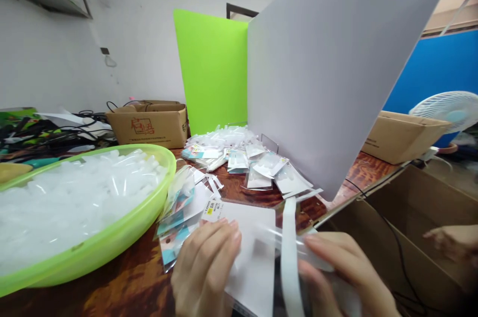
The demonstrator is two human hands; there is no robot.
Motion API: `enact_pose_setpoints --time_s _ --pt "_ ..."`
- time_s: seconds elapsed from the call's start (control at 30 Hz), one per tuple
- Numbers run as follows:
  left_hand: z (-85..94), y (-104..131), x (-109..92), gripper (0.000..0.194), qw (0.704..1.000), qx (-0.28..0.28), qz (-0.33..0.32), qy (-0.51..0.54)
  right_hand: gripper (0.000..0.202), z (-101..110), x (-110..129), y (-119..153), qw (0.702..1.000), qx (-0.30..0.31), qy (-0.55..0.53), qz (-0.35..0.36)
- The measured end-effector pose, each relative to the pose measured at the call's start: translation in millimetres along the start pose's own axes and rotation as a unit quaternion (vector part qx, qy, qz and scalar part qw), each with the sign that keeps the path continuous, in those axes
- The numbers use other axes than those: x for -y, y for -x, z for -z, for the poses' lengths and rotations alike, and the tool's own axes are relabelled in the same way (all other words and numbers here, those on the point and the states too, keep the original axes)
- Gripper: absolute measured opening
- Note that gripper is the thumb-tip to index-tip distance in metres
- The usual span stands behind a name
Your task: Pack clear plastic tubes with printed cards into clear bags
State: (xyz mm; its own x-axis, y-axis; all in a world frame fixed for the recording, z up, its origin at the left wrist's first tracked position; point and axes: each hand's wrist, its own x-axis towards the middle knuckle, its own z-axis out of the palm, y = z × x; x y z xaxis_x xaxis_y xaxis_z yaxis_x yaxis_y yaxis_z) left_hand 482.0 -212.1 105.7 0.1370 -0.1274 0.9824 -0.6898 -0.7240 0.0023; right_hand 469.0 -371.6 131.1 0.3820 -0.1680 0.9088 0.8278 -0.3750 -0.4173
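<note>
A white card pack (257,217) with black print and a yellow mark lies in front of me, seemingly in a clear sleeve. My left hand (209,262) rests on its left side, fingers together, gripping it; the thumb is hidden. Between thumb and fingers, my right hand (339,272) pinches a translucent plastic piece (313,252) that reaches over the card's right part. A white strip (289,257) runs upright beside those fingertips, blurred at its lower end. Left of the card lie several bagged cards (179,212) with blue and pink print.
A green basin (170,177) of translucent plastic pieces (82,197) stands left. Behind are piled card packs (261,165), a cardboard box (149,125) and a green-and-white upright board (309,73). At right, another person's hand (453,239) is over an open carton (421,197).
</note>
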Motion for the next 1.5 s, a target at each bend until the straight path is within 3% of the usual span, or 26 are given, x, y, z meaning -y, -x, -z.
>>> enact_pose_setpoints --time_s 0.13,0.2,0.27,0.4,0.5,0.67,0.77,0.83,0.9,0.97,1.03,1.1,1.17,1.3,1.33,1.4,1.5 --pt "3.4 5.8 6.4 0.034 0.998 0.022 -0.030 -0.058 0.036 -3.4 -1.5 -11.8 0.975 0.220 0.002 0.014" --pt "6.0 9.3 11.4 0.035 0.996 0.045 -0.035 -0.073 0.041 -6.1 -3.7 -11.8 0.962 0.271 -0.013 0.012" --pt "8.1 13.4 15.5 0.038 0.994 0.070 -0.040 -0.070 0.040 -8.7 -6.0 -7.7 0.968 0.250 -0.029 -0.008" --pt "9.6 21.3 18.6 0.039 0.990 0.074 0.031 -0.119 0.033 -12.0 -5.8 0.6 0.991 0.121 -0.025 -0.054" --pt "9.0 23.3 18.1 0.039 0.985 0.097 0.072 -0.121 0.035 -13.9 -3.6 3.3 0.996 0.085 -0.002 0.016" --pt "9.3 19.1 19.8 0.036 0.990 0.105 0.099 -0.011 0.029 -18.9 -2.7 13.0 0.990 -0.002 0.111 0.082" --pt "13.5 19.4 24.5 0.030 0.984 0.122 0.127 0.014 0.023 -17.8 0.4 11.9 0.981 0.089 0.130 0.114" --pt "17.9 21.2 27.0 0.024 0.987 0.117 0.108 -0.012 0.022 -15.8 3.2 7.4 0.969 0.182 0.118 0.115" --pt "22.1 23.0 27.7 0.022 0.991 0.099 0.077 -0.046 0.025 -15.3 3.7 4.1 0.971 0.207 0.072 0.099" --pt "25.5 23.7 27.2 0.023 0.992 0.066 0.058 -0.088 0.025 -18.4 -0.3 4.8 0.976 0.213 0.023 0.038" --pt "27.6 23.8 26.7 0.023 0.990 0.041 0.038 -0.132 0.020 -24.9 -8.5 10.1 0.975 0.213 -0.007 -0.070" --pt "28.7 24.1 27.3 0.025 0.984 0.056 0.006 -0.171 0.019 -32.5 -18.4 19.0 0.957 0.246 -0.024 -0.152" --pt "29.1 25.3 28.8 0.025 0.978 0.095 -0.013 -0.186 0.022 -36.9 -26.4 29.3 0.953 0.251 -0.044 -0.161" --pt "28.5 27.4 29.5 0.029 0.978 0.134 0.032 -0.157 0.029 -30.0 -31.0 40.9 0.989 0.143 -0.013 -0.043" --pt "28.0 27.4 28.3 0.029 0.980 0.135 0.031 -0.144 0.031 -27.0 -30.0 39.8 0.988 0.153 -0.008 0.012" --pt "26.8 26.9 24.7 0.028 0.983 0.136 0.003 -0.121 0.035 -22.4 -26.8 33.6 0.965 0.240 -0.003 0.109" --pt "25.7 27.9 19.1 0.030 0.983 0.143 -0.029 -0.115 0.041 -19.6 -21.6 24.1 0.920 0.367 0.034 0.130"
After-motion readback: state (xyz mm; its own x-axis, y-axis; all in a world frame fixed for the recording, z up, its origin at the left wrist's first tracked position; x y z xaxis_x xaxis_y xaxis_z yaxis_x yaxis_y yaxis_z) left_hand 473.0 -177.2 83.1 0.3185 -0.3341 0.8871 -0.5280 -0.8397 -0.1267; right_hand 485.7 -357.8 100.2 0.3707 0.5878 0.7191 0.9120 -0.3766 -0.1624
